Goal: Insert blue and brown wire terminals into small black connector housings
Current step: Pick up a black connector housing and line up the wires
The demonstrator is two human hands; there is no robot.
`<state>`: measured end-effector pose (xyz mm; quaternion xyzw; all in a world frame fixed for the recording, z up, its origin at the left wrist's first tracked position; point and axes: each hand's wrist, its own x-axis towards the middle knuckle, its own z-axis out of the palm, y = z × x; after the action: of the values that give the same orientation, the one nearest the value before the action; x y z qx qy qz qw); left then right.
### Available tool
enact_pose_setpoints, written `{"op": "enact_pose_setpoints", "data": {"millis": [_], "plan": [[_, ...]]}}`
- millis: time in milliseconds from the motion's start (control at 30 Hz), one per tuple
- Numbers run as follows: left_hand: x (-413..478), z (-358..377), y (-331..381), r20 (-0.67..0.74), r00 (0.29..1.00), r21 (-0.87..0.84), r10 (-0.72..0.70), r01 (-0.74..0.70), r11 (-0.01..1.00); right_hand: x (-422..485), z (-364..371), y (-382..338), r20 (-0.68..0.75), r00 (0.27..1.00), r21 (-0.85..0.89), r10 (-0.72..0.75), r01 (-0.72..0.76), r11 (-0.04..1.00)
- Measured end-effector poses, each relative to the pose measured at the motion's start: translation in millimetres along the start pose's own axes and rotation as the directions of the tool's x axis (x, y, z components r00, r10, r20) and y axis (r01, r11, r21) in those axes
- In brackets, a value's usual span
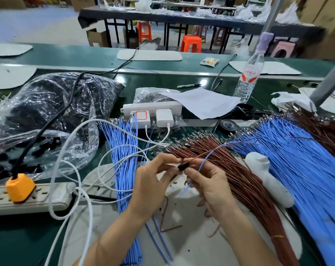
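Both hands, left [150, 181] & right [210, 185], pinch small black housing [183, 166] w/ blue wire [205, 160].

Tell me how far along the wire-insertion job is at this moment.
Done: no finished assemblies can be told apart on the bench. In hand: the left hand and right hand pinch one black housing, with a blue wire and a brown wire leading from it. Left: large blue bundles and brown bundles, plus bagged housings.
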<state>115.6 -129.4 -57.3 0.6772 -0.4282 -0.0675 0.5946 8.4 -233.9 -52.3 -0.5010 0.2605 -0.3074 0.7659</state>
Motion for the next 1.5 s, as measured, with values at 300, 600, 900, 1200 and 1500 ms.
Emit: {"op": "enact_pose_setpoints", "data": {"millis": [300, 600, 900, 1200, 1500], "plan": [[0.4, -2.4, 7.8, 0.049, 0.975, 0.165, 0.218, -0.223, 0.961, -0.8, -1.1, -2.3, 0.033, 0.999, 0.051, -0.009, 0.007, 0.999], [0.3, -25.9, 35.2, 0.126, 0.961, 0.334, 0.245, -0.273, 0.902, 6.8, -16.0, -21.4, -0.138, 0.990, 0.267, -0.033, 0.069, 0.961], [36.9, -159.1, 24.4, -0.355, 0.903, 0.653, 0.243, 0.053, 0.755, 13.0, -27.9, -28.4, -0.325, 0.946, 0.509, -0.001, 0.176, 0.842], [14.4, -86.9, 56.4, -0.283, 0.935, 0.791, 0.214, 0.101, 0.604, 10.7, -25.4, -22.9, -0.270, 0.939, 0.200, -0.215, 0.273, 0.941], [-1.8, 15.7, 65.3, 0.085, 0.950, 0.479, 0.301, -0.304, 0.823, 0.5, -22.4, -18.9, -0.250, 0.866, -0.249, -0.433, 0.374, 0.893]]}}
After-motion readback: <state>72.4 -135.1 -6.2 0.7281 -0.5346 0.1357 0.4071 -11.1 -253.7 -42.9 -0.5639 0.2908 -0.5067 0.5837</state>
